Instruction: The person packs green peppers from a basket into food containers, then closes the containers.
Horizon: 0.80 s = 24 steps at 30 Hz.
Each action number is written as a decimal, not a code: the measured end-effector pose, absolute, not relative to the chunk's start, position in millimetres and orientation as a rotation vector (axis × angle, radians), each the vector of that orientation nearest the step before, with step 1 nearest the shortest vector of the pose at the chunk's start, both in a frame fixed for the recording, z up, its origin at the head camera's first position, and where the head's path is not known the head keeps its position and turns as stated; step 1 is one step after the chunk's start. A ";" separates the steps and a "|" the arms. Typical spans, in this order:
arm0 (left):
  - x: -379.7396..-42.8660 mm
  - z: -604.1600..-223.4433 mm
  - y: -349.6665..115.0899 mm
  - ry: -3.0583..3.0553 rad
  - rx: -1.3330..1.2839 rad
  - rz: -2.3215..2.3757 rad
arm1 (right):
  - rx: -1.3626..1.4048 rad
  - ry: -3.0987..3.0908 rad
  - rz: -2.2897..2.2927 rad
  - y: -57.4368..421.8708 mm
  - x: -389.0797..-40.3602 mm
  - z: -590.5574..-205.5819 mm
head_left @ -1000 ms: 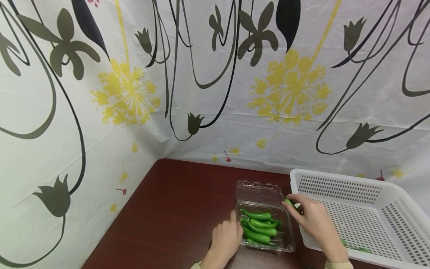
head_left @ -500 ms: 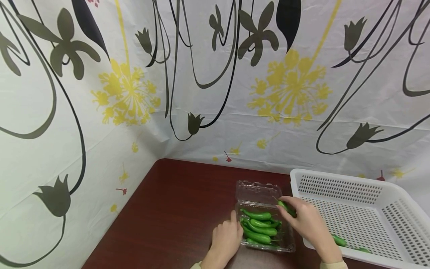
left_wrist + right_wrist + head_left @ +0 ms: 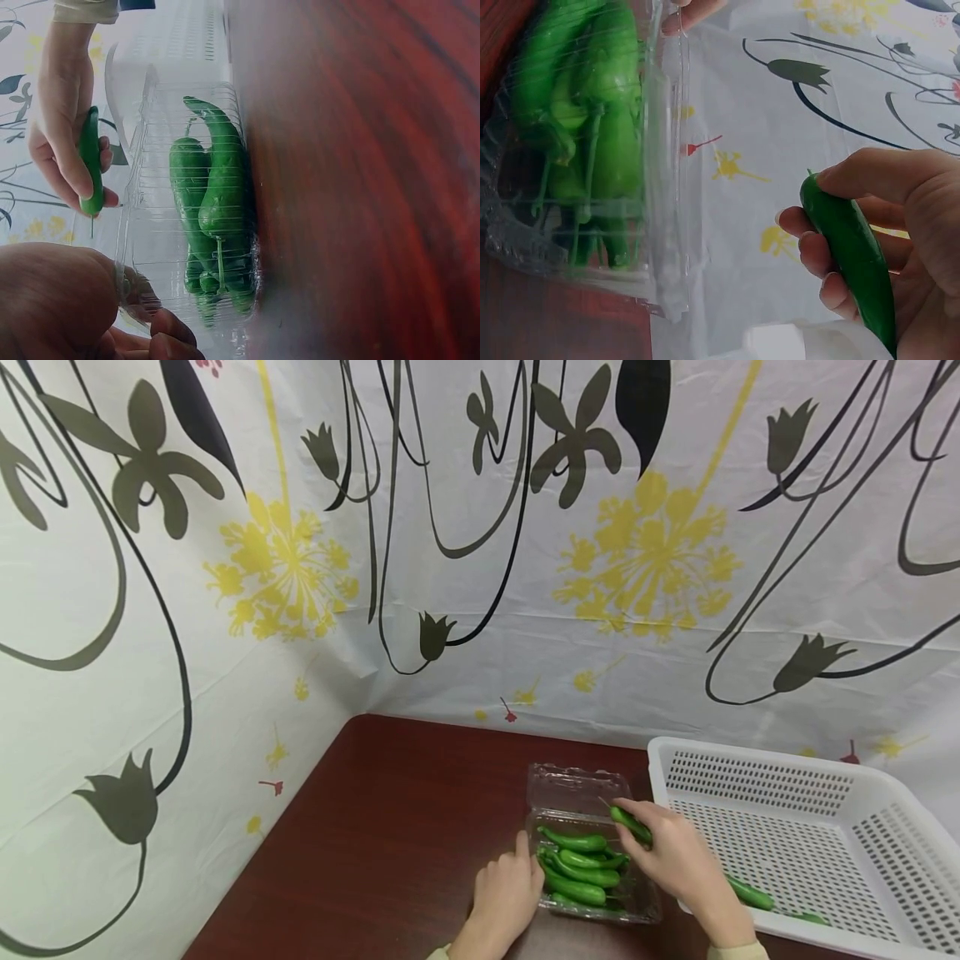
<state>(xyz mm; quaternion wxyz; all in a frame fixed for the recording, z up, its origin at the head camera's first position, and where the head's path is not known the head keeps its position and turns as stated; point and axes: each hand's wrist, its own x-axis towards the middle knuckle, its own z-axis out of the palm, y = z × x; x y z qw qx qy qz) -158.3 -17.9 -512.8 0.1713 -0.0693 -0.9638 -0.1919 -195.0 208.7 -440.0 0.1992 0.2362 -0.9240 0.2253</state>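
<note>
A green chili pepper (image 3: 630, 825) is pinched between thumb and fingers of my right hand (image 3: 675, 856), above the right side of a clear plastic clamshell box (image 3: 647, 893). In the right wrist view, that pepper (image 3: 851, 251) lies along the curled fingers, stem end near the thumb. Several green peppers (image 3: 576, 891) lie stacked in the box, whose lid (image 3: 573, 789) is folded back. My left hand (image 3: 504, 889) holds the box at its left side, index finger along the edge. The left wrist view shows its fingers (image 3: 169, 334) around the rim, partly behind the plastic.
Right of the box stands a large white perforated basket (image 3: 750, 752), with a few green peppers (image 3: 750, 893) near its left front corner. The dark red table (image 3: 390, 827) extends left. Patterned white cloth (image 3: 487, 568) hangs behind and to the left.
My right hand has moved left with its pepper, from the basket's edge to over the box. More of a pepper in the basket shows. The left hand and box have stayed still.
</note>
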 end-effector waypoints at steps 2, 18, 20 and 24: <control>-158.1 -512.3 -17.8 -2.736 -0.198 -0.548 | 0.659 -2.591 0.641 207.5 -195.2 -439.6; -157.7 -511.3 -18.2 -2.758 -0.193 -0.565 | 0.727 -2.546 0.684 196.5 -200.2 -455.8; -158.0 -510.9 -18.3 -2.768 -0.192 -0.573 | 0.717 -2.569 0.700 193.9 -200.4 -457.2; -158.3 -510.6 -18.5 -2.763 -0.197 -0.576 | 0.694 -2.605 0.731 189.1 -200.1 -458.3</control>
